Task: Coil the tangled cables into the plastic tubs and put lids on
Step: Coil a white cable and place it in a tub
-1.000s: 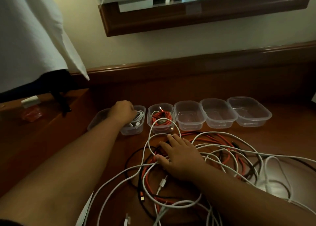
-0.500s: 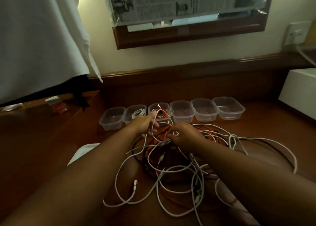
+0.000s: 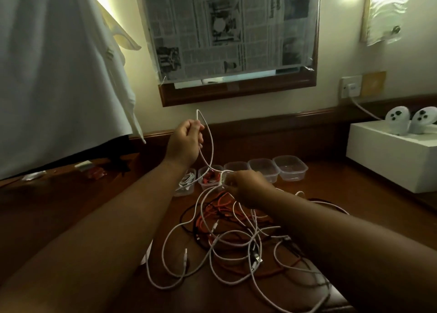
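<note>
White cable [image 3: 211, 144] raised in a loop above the desk [image 3: 59, 201] | left hand [image 3: 186, 144] fisted round its top | right hand [image 3: 248, 187] pinching it lower, just over the tangle [image 3: 236, 241] | tubs [image 3: 290, 167] in a row behind, two already hold cables | white box [image 3: 390, 156] far right

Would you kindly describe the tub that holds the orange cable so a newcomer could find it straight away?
Look below the newspaper-covered window to the row of clear plastic tubs on the wooden table. The tub with the orange cable sits just left of the right hand. Its left neighbour holds white cable, the tubs further right look empty; only this one shows orange.
</note>
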The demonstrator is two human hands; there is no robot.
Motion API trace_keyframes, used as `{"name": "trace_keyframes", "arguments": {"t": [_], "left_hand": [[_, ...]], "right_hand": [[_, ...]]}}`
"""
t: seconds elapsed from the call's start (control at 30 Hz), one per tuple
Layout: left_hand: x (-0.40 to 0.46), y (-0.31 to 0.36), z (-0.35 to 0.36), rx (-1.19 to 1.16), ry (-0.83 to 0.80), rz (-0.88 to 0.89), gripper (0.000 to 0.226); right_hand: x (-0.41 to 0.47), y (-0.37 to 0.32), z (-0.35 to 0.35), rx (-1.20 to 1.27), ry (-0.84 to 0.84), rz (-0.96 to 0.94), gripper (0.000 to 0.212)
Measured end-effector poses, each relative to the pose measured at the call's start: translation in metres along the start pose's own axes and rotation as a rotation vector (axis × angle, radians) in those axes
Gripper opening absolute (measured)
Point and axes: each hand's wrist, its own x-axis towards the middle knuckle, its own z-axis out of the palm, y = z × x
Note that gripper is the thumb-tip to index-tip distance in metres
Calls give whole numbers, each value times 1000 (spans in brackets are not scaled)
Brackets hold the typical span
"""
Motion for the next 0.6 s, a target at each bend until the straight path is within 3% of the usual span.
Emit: {"name": "trace_keyframes", "arguments": {"t": [0.1,0.33,0.43,0.6], "left_hand": [[1,7,-7,3,16,47,27],[-2,19,-16,-83,110,18,24],[2,19,-26,73,128,2,25],[-10,2,-24,296,-86,-190,24]], "right_hand": [[-12,5,-6,-273,71,-7,21],[-19,14,-18,-291,35,103,18],[-20,11,-25,24,165,144,16],[-21,3,-41,618,318,181,15]]}}
